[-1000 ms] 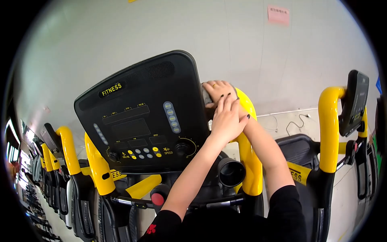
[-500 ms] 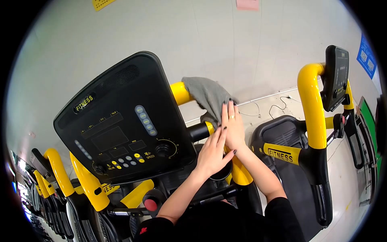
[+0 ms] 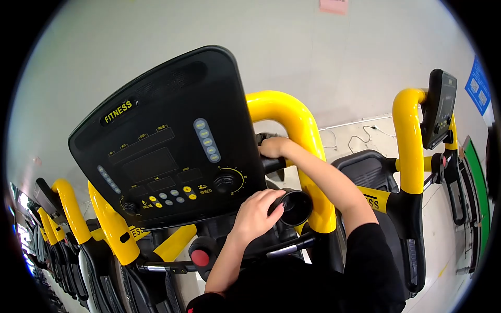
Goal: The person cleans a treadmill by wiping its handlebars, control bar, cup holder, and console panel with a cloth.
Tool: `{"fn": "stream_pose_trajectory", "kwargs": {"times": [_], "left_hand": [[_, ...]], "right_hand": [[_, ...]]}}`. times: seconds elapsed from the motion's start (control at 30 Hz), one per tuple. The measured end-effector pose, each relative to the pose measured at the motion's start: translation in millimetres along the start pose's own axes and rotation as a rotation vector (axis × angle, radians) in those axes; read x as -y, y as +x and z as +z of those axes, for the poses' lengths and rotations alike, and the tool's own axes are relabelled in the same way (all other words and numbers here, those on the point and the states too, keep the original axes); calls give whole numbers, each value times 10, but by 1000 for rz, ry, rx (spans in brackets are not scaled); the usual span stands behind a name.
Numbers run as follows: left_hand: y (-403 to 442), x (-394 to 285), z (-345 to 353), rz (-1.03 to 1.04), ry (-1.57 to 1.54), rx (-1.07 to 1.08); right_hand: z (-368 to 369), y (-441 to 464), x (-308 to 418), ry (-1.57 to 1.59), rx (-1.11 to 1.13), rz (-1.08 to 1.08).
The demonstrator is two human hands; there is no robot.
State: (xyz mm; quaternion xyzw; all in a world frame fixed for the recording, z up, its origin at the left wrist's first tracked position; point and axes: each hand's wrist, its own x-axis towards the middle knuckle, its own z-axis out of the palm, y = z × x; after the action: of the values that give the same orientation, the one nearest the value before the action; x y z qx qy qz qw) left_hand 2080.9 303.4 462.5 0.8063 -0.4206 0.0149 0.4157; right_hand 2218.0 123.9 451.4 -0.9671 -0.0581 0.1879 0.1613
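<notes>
Nearest the camera, the black short sleeves (image 3: pixel 373 261) reached forward. The left hand (image 3: pixel 257 215) lay palm down over the near-left rim of the round black plastic cup holder (image 3: pixel 297 209), its fingers close together and slightly bent, the thumb held apart from them. To its left, a round red button (image 3: pixel 200 257) sat in a black housing below the wide black plastic console (image 3: pixel 156 125), which was tilted and marked "FITNESS".

Beyond the cup holder, the right forearm crossed the thick, glossy yellow curved handrail (image 3: pixel 308 151). The right hand (image 3: pixel 273 148) was beside the console's right edge, inside the rail's bend. Its fingertips were hidden, so whether they were clamped on anything could not be told. A small part of what looked like a dark grey cloth (image 3: pixel 266 136) showed just above that hand; the rest was hidden.

Farther off to the right stood another machine with a yellow curved rail (image 3: pixel 408 141) and a small black console (image 3: pixel 442 107); more yellow-railed machines (image 3: pixel 72 211) lined up on the left. Behind, a pale grey wall (image 3: pixel 365 57) carried a pink paper sheet (image 3: pixel 334 5) and a blue poster (image 3: pixel 477 86).
</notes>
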Motion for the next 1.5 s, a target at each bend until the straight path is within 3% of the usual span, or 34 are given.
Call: {"fn": "stream_pose_trajectory", "kwargs": {"times": [0.07,0.1,0.13,0.2,0.3,0.37,0.4,0.43,0.6,0.67,0.77,0.87,0.93,1.03,1.2,1.33,1.4,1.5], "left_hand": [[-67,3,-27,-9,43,16],[-77,28,-28,-11,62,19],[-72,36,-34,-24,77,37],[-40,48,-22,-17,135,40],[59,78,34,31,127,32],[154,74,58,60,134,28],[223,56,48,31,108,136],[279,37,50,4,82,243],[294,-53,76,-61,-204,377],[237,-48,52,19,-169,243],[145,-69,-76,-66,-110,188],[-20,-19,-175,-101,-146,117],[-135,22,-200,-129,-123,84],[-216,3,-206,-104,-98,20],[-210,-5,-96,-129,-3,175],[-225,-6,125,-143,99,372],[-222,24,229,-161,123,453],[-225,31,312,-152,81,500]], "right_hand": [[-50,153,-30,131,189,-85],[-31,192,-22,280,258,34],[50,311,-59,321,266,104],[134,403,-152,202,179,-1],[118,-101,119,-66,-219,185],[485,-360,116,-183,-667,8],[712,-401,22,-160,-932,-144],[838,-486,-56,-236,-987,-206],[754,-980,-94,-254,-881,-219],[684,-923,-7,-212,-796,-192],[396,-584,62,-194,-807,-125],[127,-236,199,-37,-200,162],[14,-2,99,-67,-22,91],[72,302,-51,216,35,-22],[37,276,8,213,87,158],[121,0,125,38,-183,233],[228,-187,212,-10,-524,238],[679,-371,79,-127,-1003,-124]]}}
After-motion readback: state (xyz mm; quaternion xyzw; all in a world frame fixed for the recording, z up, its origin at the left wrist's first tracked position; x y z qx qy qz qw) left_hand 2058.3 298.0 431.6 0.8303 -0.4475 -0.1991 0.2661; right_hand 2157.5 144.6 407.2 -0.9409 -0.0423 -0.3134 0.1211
